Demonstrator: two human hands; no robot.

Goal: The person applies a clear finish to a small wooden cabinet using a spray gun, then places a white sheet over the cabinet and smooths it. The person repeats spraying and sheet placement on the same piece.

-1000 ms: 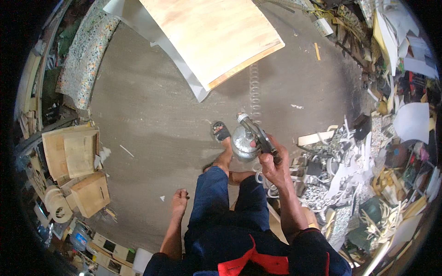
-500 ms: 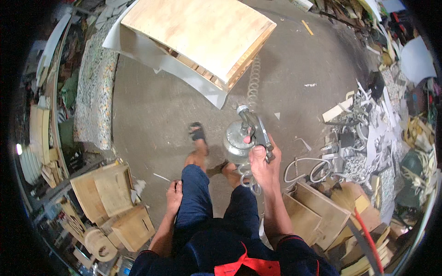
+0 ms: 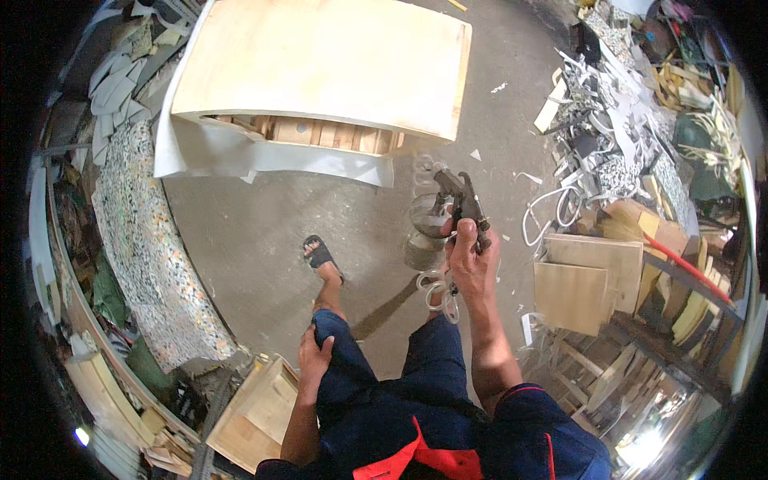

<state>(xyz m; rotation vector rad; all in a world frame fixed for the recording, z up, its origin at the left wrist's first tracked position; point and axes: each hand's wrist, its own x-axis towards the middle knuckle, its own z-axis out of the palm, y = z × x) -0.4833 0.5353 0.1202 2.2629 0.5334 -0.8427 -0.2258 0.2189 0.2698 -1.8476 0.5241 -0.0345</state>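
Note:
In my right hand [image 3: 470,260] is a spray gun [image 3: 458,194], with my fingers wrapped around its grip. A round metal cup [image 3: 430,218] hangs under it, partly blurred. A clear coiled air hose [image 3: 436,294] runs below the hand. My left hand [image 3: 315,352] lies on my left thigh near the knee, fingers stretched over the dark shorts and thumb apart, holding nothing. Ahead of the gun is a large pale wooden box-like frame [image 3: 320,68] with a smooth plywood top and slats showing along its near side. A white sheet [image 3: 320,164] lies beneath it.
A speckled foam slab [image 3: 148,264] lies along the left. Foam and fabric scraps [image 3: 612,136] are heaped at the right, beside a white looped hose [image 3: 552,216]. Plywood boxes stand at the right [image 3: 572,296] and lower left [image 3: 256,412]. A red tube [image 3: 688,268] crosses the right side.
My view has turned right, and the wooden frame sits lower and squarer in it. My left hand has shifted from beside the thigh onto it. The spray gun stays in my right hand.

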